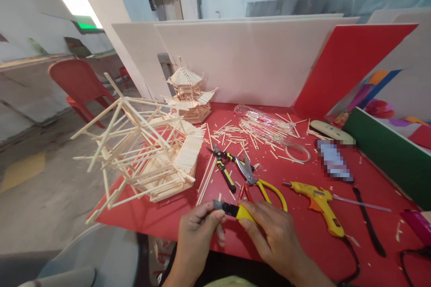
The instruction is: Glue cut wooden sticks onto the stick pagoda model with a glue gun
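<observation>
My right hand (276,235) is wrapped round a yellow-and-black utility knife (230,209), its blade pointing left. My left hand (197,235) is closed in a pinch at the blade, on a short wooden stick (220,197) whose tip shows above the blade; the rest is hidden by fingers and knife. Just beyond my hands lie yellow-and-black pliers (226,175) and scissors (247,175) with red and yellow handles. A wooden-stick roof frame (134,130) stands to the left, beside a slatted stick structure (185,157).
A small stick pagoda (186,87) stands at the back. Loose sticks (232,134) and a clear plastic bag (262,119) of sticks lie before white boards (242,63). At right are a yellow glue gun (318,202), its cord, a black strip (368,224) and a green board (390,157).
</observation>
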The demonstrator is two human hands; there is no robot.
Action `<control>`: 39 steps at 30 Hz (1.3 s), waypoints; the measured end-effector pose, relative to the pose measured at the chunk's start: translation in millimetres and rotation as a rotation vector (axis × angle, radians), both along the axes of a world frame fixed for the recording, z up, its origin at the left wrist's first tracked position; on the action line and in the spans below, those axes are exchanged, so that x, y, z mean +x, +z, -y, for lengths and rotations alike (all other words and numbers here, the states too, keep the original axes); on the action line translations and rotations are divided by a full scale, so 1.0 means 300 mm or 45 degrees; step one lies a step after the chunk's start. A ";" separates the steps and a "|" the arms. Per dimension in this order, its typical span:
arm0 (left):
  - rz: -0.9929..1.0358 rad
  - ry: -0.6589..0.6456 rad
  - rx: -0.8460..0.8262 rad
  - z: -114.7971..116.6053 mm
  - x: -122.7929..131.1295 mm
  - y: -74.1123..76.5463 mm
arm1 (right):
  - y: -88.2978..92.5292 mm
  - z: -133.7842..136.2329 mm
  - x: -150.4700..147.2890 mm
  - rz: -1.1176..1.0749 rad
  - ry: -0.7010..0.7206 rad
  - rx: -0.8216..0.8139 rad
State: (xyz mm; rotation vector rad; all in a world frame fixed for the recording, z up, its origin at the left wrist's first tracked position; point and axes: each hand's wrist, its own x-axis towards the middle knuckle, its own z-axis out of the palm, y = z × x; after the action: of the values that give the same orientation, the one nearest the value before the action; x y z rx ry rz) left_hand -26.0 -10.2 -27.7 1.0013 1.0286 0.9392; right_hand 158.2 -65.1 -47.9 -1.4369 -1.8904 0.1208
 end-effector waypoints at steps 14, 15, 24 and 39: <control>0.037 -0.179 -0.111 -0.028 -0.022 -0.006 | 0.005 -0.004 -0.003 -0.098 0.000 -0.181; 0.040 -0.177 -0.116 -0.029 -0.022 -0.008 | 0.004 -0.004 -0.004 -0.100 -0.007 -0.183; 0.022 -0.114 -0.240 -0.018 -0.020 -0.051 | -0.045 0.016 -0.033 -0.049 -0.089 -0.366; 0.289 0.039 -0.514 -0.006 -0.007 -0.039 | -0.031 0.023 -0.030 0.072 -0.107 -0.176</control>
State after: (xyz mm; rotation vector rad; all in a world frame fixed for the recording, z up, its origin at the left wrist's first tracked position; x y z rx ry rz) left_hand -27.9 -8.2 -39.5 0.5321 0.9916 0.8064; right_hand 149.1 -72.0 -57.3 -1.6262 -1.8953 0.1750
